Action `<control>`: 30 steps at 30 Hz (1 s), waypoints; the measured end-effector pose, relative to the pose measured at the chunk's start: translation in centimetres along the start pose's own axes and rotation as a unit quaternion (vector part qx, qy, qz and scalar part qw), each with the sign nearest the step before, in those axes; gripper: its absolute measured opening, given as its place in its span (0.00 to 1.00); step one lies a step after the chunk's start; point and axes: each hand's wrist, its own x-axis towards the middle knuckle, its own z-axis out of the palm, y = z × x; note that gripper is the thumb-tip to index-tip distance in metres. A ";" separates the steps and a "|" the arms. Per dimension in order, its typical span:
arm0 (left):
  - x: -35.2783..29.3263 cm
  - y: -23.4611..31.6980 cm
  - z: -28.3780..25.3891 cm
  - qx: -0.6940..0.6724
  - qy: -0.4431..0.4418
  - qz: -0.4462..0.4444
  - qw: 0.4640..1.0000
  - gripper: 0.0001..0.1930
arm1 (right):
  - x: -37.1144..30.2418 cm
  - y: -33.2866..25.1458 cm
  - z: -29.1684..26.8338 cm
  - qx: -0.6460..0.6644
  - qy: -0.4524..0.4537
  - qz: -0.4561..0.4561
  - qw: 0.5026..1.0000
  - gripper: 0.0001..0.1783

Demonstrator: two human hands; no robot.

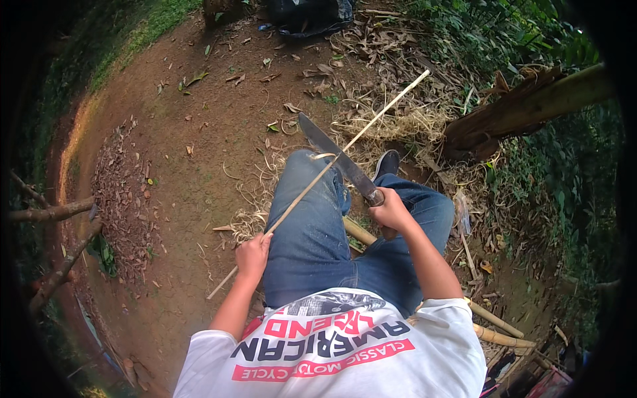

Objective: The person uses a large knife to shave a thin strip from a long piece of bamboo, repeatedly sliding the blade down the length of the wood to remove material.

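Note:
A long, thin, pale stick [292,207], which looks like split bamboo, runs slantwise across my left thigh from lower left to upper right. My left hand [253,257] is closed round it near its lower end. In my right hand [390,211] is the handle of a machete [338,158], its broad dark blade pointing up and to the left. The blade crosses the stick just beyond my left knee and appears to touch it. A thin curled shaving [324,156] stands out beside the blade where the two meet.
Pale shavings [405,129] lie heaped on the brown soil ahead, with more by my left leg. A thick trunk [524,109] leans in at the right. Bamboo poles [494,318] lie by my right side. Branches [60,211] stick in at the left; a black bag [312,18] is at the far edge.

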 end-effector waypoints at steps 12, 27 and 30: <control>0.2 -0.4 0.5 -0.006 -0.004 -0.001 1.000 0.20 | 1.5 2.9 2.8 -0.035 0.079 -0.018 0.996 0.16; -0.2 -0.9 0.3 0.008 0.003 -0.002 1.000 0.22 | -0.1 -0.9 0.5 0.013 -0.018 0.022 1.000 0.11; 0.0 -0.1 0.8 0.000 0.005 0.012 1.000 0.21 | 2.0 1.3 -0.3 0.104 0.059 0.033 0.992 0.13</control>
